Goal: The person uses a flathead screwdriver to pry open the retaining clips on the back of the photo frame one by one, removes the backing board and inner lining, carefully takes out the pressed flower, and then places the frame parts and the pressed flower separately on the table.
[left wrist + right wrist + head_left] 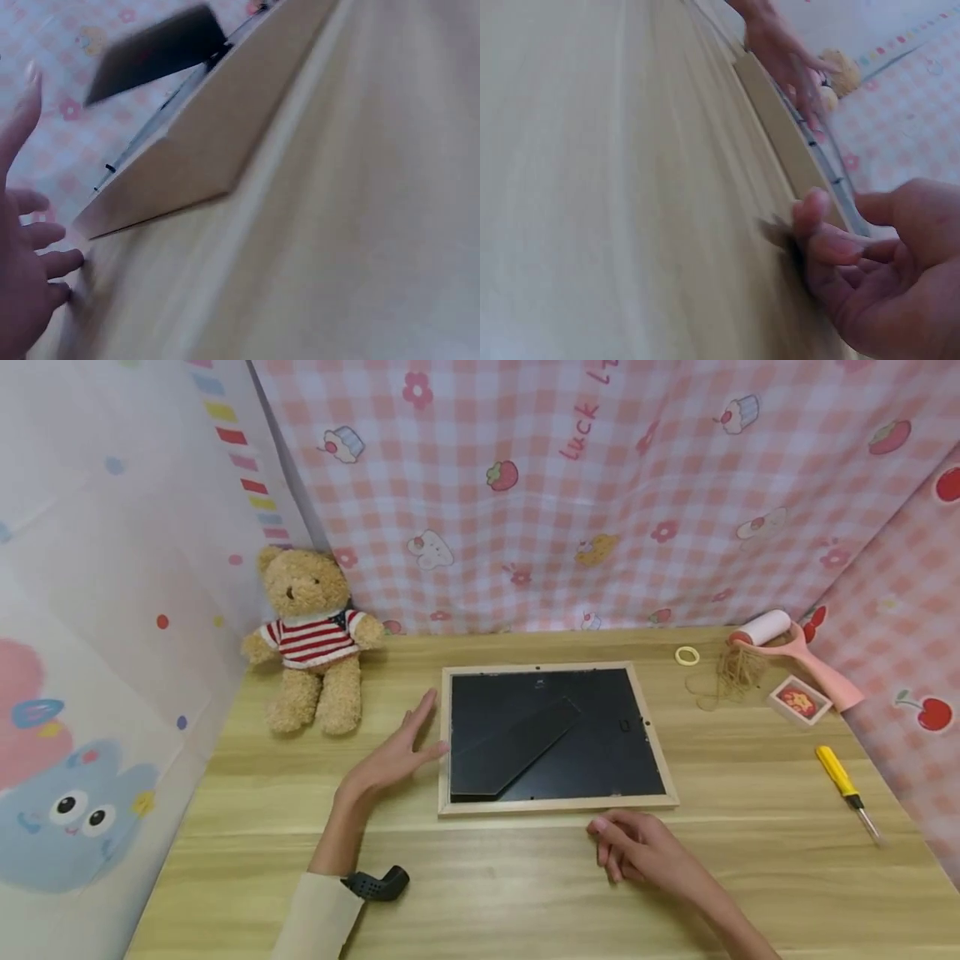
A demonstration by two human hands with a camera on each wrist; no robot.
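Two hands of mine flank the picture frame (557,739), which lies face down, its black back up, in the middle of the wooden table (480,893). My left hand (396,754) rests with fingers straight and loosely spread against the frame's left edge, gripping nothing. My right hand (637,847) lies on the table at the frame's near edge towards its right corner, fingers loosely curled and holding nothing, fingertips (814,214) just beside the wood.

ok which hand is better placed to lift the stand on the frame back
Probably the left hand: its open fingers sit at the frame's left edge, close to the stand. The right hand rests loosely curled on the table below the bottom edge, farther away.
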